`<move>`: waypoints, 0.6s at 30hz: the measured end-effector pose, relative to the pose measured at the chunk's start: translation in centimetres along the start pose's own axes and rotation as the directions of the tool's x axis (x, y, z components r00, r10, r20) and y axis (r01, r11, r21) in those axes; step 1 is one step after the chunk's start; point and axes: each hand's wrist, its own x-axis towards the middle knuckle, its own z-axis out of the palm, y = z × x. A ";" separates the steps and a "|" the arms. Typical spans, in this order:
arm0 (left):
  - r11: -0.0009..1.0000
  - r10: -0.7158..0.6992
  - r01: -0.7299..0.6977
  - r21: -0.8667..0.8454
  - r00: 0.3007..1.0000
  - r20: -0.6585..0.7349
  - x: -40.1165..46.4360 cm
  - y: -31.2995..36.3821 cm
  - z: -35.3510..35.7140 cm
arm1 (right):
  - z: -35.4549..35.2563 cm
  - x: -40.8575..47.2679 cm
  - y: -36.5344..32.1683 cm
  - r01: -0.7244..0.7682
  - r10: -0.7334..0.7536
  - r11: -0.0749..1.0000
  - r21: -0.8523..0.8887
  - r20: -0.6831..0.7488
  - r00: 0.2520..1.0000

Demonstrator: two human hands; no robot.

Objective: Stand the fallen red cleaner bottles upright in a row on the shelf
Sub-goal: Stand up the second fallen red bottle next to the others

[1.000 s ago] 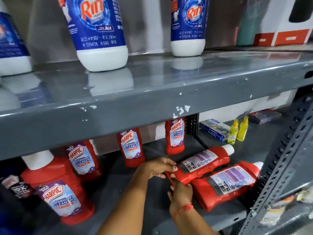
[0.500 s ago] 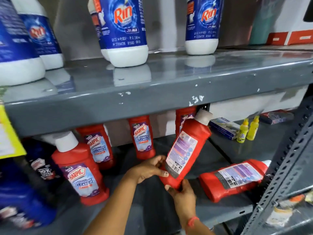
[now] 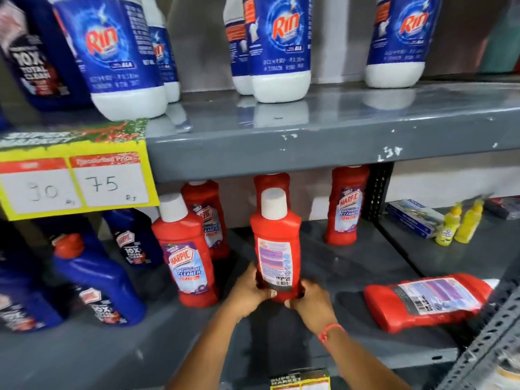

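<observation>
A red cleaner bottle (image 3: 275, 243) with a white cap stands upright on the lower grey shelf (image 3: 351, 277), its back label facing me. My left hand (image 3: 249, 291) and my right hand (image 3: 309, 302) grip its base from either side. Another red bottle (image 3: 427, 301) lies on its side at the right, cap pointing right. Upright red Harpic bottles stand around: one at the front left (image 3: 185, 254), one behind it (image 3: 208, 218), one behind the held bottle (image 3: 271, 181), and one at the back right (image 3: 347, 206).
Blue cleaner bottles (image 3: 95, 280) stand at the left under a yellow price tag (image 3: 76, 178). Blue-and-white Rin bottles (image 3: 278, 49) fill the upper shelf. Two small yellow bottles (image 3: 458, 223) and a blue box (image 3: 410, 216) sit at the right. A perforated metal upright (image 3: 484, 347) borders the right front.
The bottle went from lying flat, through a tilt, to upright with both hands at its base. The view shifted left, showing the price tag and blue bottles.
</observation>
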 end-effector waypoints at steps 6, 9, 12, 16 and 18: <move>0.991 -0.004 0.021 0.132 0.992 -0.130 0.0 -0.3 0.3 | 0.1 1.2 -0.1 -0.017 0.018 0.999 -0.048 0.029 0.999; 0.987 -0.031 0.050 0.150 0.992 -0.126 -0.2 0.0 0.2 | 0.6 1.1 0.2 -0.040 0.040 0.999 -0.005 -0.012 0.999; 0.984 -0.055 0.077 0.163 0.990 -0.131 -0.6 -0.2 -0.2 | 1.2 0.7 0.3 -0.073 0.089 0.984 0.162 -0.096 0.991; 0.990 -0.105 0.111 0.081 0.991 -0.081 -1.5 0.1 -0.8 | 1.9 0.3 0.5 -0.055 0.109 0.956 0.287 -0.173 0.979; 0.989 -0.123 0.128 0.069 0.990 -0.069 -1.7 0.3 -1.0 | 2.3 0.5 0.4 -0.043 0.096 0.961 0.274 -0.180 0.979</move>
